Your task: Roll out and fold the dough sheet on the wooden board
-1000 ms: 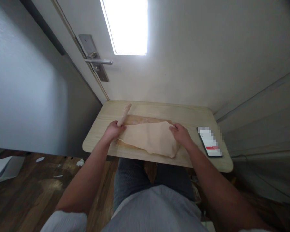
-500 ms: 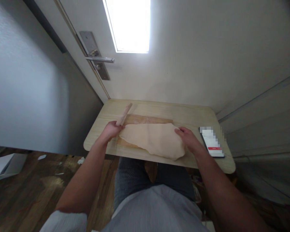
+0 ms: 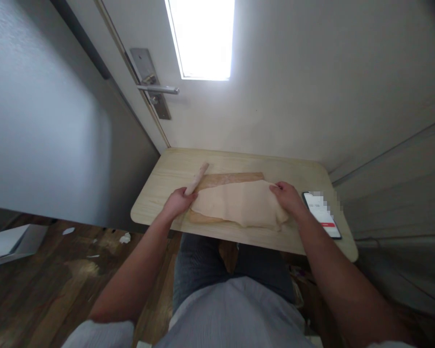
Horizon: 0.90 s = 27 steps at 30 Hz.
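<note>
A thin, pale sheet of dough (image 3: 239,203) is stretched between my two hands over a wooden board (image 3: 235,179). My left hand (image 3: 179,202) is closed around the lower end of a slim rolling pin (image 3: 199,176), which slants up and away. The same hand is at the left edge of the dough, its fingertips pinching there. At the far right corner of the sheet, my right hand (image 3: 287,197) grips the dough between thumb and fingers. The sheet's near edge hangs uneven and covers much of the board.
Board and dough are on a small light wood table (image 3: 279,164) against a door with a metal handle (image 3: 159,89). Right of my right hand lies a phone (image 3: 322,217). A white box (image 3: 16,246) and paper scraps are on the floor to the left.
The dough's near edge has drawn back from the table's front edge, and its right end now folds and bunches near my right hand. Both hands keep their grip. The view has shifted slightly.
</note>
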Motion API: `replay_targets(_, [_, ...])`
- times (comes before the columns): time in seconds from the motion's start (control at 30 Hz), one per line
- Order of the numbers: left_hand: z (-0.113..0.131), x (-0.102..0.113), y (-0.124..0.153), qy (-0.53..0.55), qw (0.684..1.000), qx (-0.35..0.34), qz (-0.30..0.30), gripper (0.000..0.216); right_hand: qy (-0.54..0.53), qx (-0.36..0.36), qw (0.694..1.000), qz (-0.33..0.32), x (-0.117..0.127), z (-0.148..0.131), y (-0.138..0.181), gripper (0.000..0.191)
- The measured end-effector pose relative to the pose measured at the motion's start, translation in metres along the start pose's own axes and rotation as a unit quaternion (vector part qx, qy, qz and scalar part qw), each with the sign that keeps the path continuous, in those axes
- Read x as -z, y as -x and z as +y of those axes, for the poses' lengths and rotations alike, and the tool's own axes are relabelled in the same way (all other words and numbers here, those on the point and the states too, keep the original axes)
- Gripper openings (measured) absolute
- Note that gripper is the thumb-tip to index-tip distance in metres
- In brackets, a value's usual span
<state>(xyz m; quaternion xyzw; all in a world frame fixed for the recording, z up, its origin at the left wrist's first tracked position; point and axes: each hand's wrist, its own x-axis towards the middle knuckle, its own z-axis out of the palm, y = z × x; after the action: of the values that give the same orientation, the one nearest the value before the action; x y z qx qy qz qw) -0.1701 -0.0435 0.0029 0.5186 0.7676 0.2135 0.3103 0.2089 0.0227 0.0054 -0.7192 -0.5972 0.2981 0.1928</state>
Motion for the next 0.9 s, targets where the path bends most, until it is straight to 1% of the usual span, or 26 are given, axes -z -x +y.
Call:
replay_targets(0.13, [0.006,0.000,0.004,0.006,1.000,0.001,-0.001,0.030,0.012,-0.010,1.000,-0.007,0.011,-0.003,0.003,0.030])
replay_targets(0.3, [0.012,0.016,0.014,0.037,0.998,0.051,-0.018,0.027,-0.006,-0.030,0.999,-0.031,0.015,0.003,0.017,0.026])
replay_targets(0.37, [0.014,0.021,0.017,0.035,0.997,0.059,-0.022,0.026,-0.020,-0.034,0.998,-0.044,0.015,0.006,0.020,0.025])
replay_targets(0.43, [0.015,0.023,0.019,0.029,0.997,0.061,-0.028,0.024,-0.020,-0.030,0.998,-0.043,0.014,0.007,0.020,0.024])
replay_targets(0.6, [0.009,0.018,0.018,0.054,0.993,0.066,-0.082,0.023,0.016,0.006,1.000,-0.021,0.008,0.012,0.022,0.024])
replay_targets(0.67, [0.006,0.018,0.016,0.051,0.995,0.058,-0.064,0.025,0.023,0.018,1.000,-0.008,0.006,0.017,0.024,0.024])
replay_targets(0.73, [0.005,0.021,0.015,0.025,0.999,0.043,-0.021,0.028,0.028,0.015,0.999,0.016,0.006,0.022,0.027,0.025])
replay_targets(0.8, [0.008,0.024,0.014,-0.021,0.999,0.016,0.026,0.028,0.039,0.016,0.997,0.060,0.008,0.023,0.028,0.025])
replay_targets(0.87, [0.019,0.024,0.016,-0.070,0.996,-0.026,0.046,0.027,0.039,0.051,0.991,0.119,0.012,0.016,0.030,0.027])
replay_targets(0.9, [0.027,0.021,0.018,-0.092,0.994,-0.052,0.042,0.026,0.029,0.083,0.985,0.147,0.014,0.010,0.031,0.029])
